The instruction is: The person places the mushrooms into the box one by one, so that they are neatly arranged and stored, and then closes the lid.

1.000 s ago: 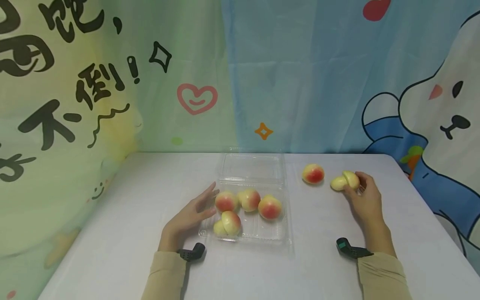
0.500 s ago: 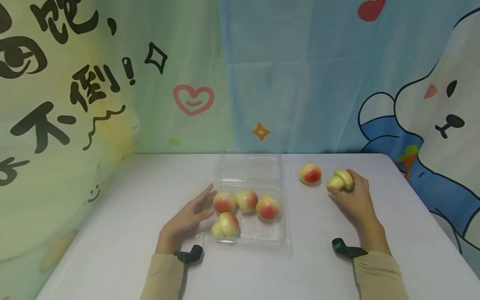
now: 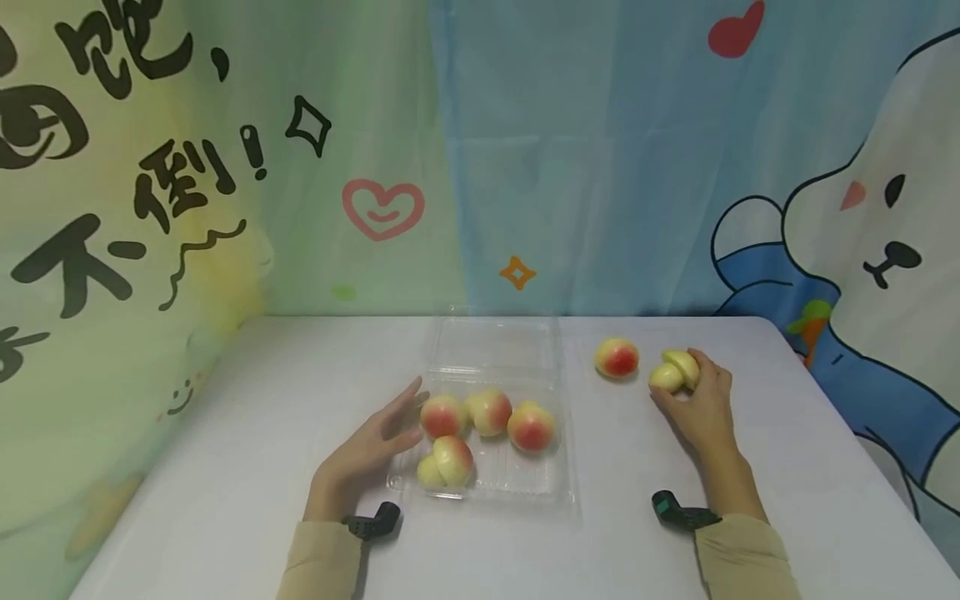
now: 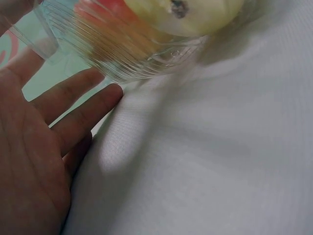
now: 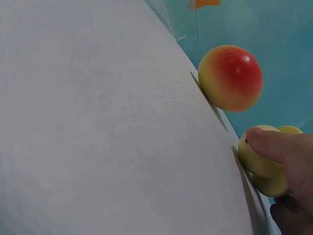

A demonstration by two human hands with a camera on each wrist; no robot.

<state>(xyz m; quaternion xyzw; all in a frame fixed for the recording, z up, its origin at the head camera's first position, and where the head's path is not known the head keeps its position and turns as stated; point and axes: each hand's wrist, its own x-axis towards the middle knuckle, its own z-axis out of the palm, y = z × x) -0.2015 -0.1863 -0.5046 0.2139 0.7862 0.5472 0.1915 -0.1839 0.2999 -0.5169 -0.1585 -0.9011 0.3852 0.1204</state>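
A clear plastic clamshell box [image 3: 525,483] lies with its lid folded back, several red-and-yellow peaches [image 3: 531,427] inside. At its left side is my left hand [image 3: 367,446], fingers extended along the wall; the left wrist view shows the fingers [image 4: 88,105] straight beside the ribbed plastic. My right hand [image 3: 701,408] holds a pale two-lobed peach [image 3: 673,372] between thumb and fingers. In the right wrist view the thumb presses on that peach [image 5: 261,159], which sits at or very near the tabletop. To its left lies another peach [image 3: 617,358], red side forward.
A white-covered table [image 3: 600,550] carries everything. Behind it hangs a printed curtain [image 3: 562,167] with a cartoon bear and lettering. Black devices are strapped on both wrists, such as the right wrist camera [image 3: 678,510]. The raised lid [image 3: 495,342] lies toward the table's back edge.
My right hand has turned the pale peach in its grip, and its thumb now sits farther left. The left hand keeps its place at the box. The head view has shifted slightly.
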